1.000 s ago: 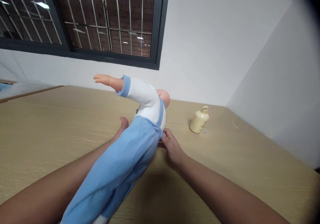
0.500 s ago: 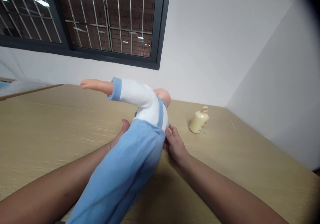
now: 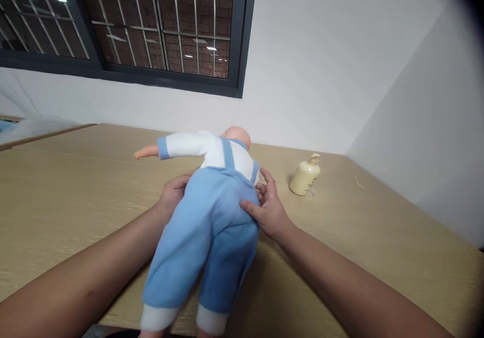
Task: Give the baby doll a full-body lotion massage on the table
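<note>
A baby doll [image 3: 219, 202] in blue overalls and a white top with blue cuffs is held in front of me, its back toward me and its head pointing away. One doll arm stretches out to the left. My left hand [image 3: 174, 193] supports the doll's left side, its fingers hidden under the body. On the other side, my right hand [image 3: 269, 207] grips the doll at the waist, thumb on the blue cloth and fingers around the side. The doll's face is hidden from me.
On the wood-coloured table [image 3: 333, 237], a cream pump bottle [image 3: 305, 177] stands right of the doll. A thin pale strip [image 3: 359, 182] lies farther right. White walls and a barred window [image 3: 162, 25] rise behind; clear plastic sheeting [image 3: 41, 128] is at the far left.
The doll has rolled from its side to back-up, and its raised arm has lowered. Both its legs now show. My right thumb has come onto the overalls.
</note>
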{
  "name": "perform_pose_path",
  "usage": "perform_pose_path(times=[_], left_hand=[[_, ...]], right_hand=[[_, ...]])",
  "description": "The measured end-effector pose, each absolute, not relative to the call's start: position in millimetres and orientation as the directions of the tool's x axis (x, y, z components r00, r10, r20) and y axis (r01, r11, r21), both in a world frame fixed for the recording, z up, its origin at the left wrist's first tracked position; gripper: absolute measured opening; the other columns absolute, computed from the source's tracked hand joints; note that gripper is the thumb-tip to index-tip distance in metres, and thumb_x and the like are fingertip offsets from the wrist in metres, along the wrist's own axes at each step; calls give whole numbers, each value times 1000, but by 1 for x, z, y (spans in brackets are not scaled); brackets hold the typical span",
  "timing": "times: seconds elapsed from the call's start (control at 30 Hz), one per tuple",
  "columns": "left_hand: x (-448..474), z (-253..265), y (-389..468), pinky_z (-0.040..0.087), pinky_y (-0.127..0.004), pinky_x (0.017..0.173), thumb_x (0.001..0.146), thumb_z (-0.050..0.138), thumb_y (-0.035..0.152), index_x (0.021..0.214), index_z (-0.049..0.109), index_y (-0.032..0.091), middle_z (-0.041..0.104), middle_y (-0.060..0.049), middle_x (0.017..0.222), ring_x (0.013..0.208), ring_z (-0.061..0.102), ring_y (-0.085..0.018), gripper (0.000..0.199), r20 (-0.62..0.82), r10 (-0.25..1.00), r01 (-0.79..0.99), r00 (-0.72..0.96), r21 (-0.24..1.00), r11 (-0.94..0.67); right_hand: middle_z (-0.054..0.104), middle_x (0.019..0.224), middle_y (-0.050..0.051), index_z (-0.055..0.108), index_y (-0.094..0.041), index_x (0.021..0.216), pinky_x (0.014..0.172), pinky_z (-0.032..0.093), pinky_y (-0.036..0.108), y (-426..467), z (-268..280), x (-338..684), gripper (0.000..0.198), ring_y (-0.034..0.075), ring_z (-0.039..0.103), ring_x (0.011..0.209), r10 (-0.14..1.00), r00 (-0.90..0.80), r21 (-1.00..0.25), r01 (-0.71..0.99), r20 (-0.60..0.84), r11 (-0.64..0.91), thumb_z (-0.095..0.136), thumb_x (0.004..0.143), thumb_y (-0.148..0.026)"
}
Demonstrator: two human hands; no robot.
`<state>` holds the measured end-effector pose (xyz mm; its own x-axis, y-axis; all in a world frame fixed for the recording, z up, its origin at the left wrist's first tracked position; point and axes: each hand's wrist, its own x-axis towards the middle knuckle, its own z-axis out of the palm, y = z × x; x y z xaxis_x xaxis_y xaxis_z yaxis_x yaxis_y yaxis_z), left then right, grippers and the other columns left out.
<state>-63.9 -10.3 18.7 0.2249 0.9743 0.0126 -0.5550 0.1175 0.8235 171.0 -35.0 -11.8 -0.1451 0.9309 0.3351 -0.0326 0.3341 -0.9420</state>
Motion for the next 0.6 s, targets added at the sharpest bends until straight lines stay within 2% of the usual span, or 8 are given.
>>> perform_pose_path(times=[0.07,0.13,0.23,0.33,0.5,0.6], left_hand=[[-68,12,-7,54,-39,82,83,66,37,84,73,12,71,-5,74,83,68,-27,26,-36,961,-553,275,811,189],[-68,4,-4,54,-41,82,81,66,45,94,73,13,73,-6,75,88,69,-31,35,-90,945,-513,314,821,249],[-62,-6,-1,54,-42,84,78,71,34,112,70,14,75,-8,85,90,70,-32,39,-119,913,-469,391,828,309],[-55,-12,0,53,-41,89,75,72,18,125,64,16,75,-9,97,92,71,-30,51,-85,870,-486,486,801,350],[-54,-20,4,53,-41,89,77,71,13,129,61,16,74,-11,103,94,70,-28,52,-36,842,-470,538,816,335],[-55,-25,7,53,-40,87,78,73,17,127,62,17,74,-12,104,94,70,-28,50,-40,829,-430,558,841,330]], right_hand=[[45,144,13,11,-31,152,102,49,46,-38,-12,173,106,25,56,123,915,-141,-918,70,378,390,80,73,-42],[45,144,12,19,-30,151,105,47,47,-42,-12,174,96,26,54,124,902,-124,-877,213,413,431,77,76,-42],[44,144,13,27,-27,150,110,40,51,-46,-11,176,84,29,48,130,872,-75,-784,406,484,471,72,80,-42],[43,146,13,30,-25,149,114,34,53,-47,-11,178,78,31,41,136,838,-80,-698,513,541,500,67,83,-41],[35,152,14,38,-24,147,116,28,57,-49,-12,175,66,33,26,146,856,-127,-612,647,502,455,61,86,-39],[33,155,14,38,-25,148,116,23,62,-48,-16,173,65,36,23,147,868,-133,-574,700,479,424,58,88,-38]])
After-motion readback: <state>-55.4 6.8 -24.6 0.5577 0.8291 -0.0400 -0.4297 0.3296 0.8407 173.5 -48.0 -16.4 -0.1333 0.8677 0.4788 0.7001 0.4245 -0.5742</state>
